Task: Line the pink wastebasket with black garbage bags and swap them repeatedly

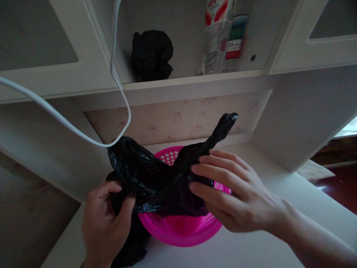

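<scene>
Two hands (106, 219), one black bag (156, 178)

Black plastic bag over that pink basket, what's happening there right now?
A person is handling a crinkled black plastic bag over a round pink plastic basket on a white desk. The left hand grips the bag's lower left part, while the right hand presses open fingers against its right side. One twisted end of the bag sticks up to the right. On the shelf above sit another bunched black bag and some bottles.
</scene>
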A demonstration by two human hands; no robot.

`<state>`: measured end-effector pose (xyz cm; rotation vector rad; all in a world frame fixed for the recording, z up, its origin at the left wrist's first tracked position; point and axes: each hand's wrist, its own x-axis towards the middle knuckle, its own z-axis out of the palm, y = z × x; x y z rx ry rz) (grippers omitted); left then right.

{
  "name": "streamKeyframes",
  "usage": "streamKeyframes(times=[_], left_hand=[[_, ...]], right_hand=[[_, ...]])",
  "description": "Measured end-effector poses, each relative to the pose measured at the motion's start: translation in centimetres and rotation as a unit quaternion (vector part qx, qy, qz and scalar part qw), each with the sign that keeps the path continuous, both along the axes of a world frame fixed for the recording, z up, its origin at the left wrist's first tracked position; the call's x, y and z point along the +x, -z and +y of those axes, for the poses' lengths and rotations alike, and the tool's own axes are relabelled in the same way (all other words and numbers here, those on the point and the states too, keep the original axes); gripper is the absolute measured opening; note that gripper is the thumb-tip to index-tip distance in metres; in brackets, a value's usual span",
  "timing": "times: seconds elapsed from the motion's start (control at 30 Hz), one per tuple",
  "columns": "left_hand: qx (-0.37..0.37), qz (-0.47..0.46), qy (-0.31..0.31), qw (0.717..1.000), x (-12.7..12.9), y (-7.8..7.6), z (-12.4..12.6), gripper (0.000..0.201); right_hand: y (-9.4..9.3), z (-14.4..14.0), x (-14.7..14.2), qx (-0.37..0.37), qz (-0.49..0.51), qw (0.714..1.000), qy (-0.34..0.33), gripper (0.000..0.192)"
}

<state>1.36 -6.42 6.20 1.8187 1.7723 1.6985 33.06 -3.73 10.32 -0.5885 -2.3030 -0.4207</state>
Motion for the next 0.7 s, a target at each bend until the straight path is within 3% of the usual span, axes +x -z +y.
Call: streamKeyframes(times=[0.1,0.17,0.23,0.3,0.33,0.43,0.53,0.63,0.7], left_hand=[[0.066,0.007,0.012,0.998,2.1,-0.8,-2.2,0.024],[0.125,0.128,0.06,0.982,3.4,-1.6,-3.3,0.027],[0.158,0.302,0.149,0.928,4.3,-2.3,-3.4,0.032],[0.128,0.426,0.223,0.867,4.8,-3.0,-2.5,0.044],[0.097,0.458,0.23,0.853,4.8,-3.2,-1.8,0.051],[0.009,0.516,0.199,0.833,3.7,-3.7,-0.1,0.065],[-0.054,0.554,0.191,0.808,1.3,-4.1,-0.2,0.078],[-0.042,0.568,0.18,0.802,-1.7,-3.6,-1.9,0.067],[-0.039,0.577,0.165,0.799,-3.6,-2.5,-3.2,0.056]], right_hand=[[0.6,2.8,-2.8,-0.045,-0.12,0.991,0.045,0.037],[0.9,4.2,-3.8,-0.048,-0.155,0.986,0.023,0.028],[0.7,4.0,-4.2,-0.042,-0.148,0.988,-0.024,0.024],[0.0,2.6,-4.3,-0.04,-0.12,0.991,-0.051,0.026],[-0.5,1.6,-4.2,-0.041,-0.111,0.991,-0.056,0.028],[-1.9,-1.3,-3.3,-0.063,-0.113,0.991,-0.039,0.027],[-2.5,-3.4,-1.7,-0.111,-0.129,0.985,0.022,0.026],[-1.4,-4.8,0.6,-0.179,-0.12,0.972,0.097,0.029],[0.5,-5.6,2.4,-0.216,-0.083,0.962,0.142,0.031]])
